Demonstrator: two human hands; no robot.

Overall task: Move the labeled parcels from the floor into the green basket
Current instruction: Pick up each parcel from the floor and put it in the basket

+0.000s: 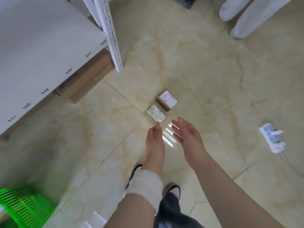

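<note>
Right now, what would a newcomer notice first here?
The left hand and right hand reach out open at centre, toward the nearer parcel and the farther parcel on the floor. The green basket sits bottom left; a white numbered shelf fills the upper left.

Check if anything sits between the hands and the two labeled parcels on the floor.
Nothing visible. Left hand and right hand hover open just short of the nearer parcel; only bare floor lies between.
</note>
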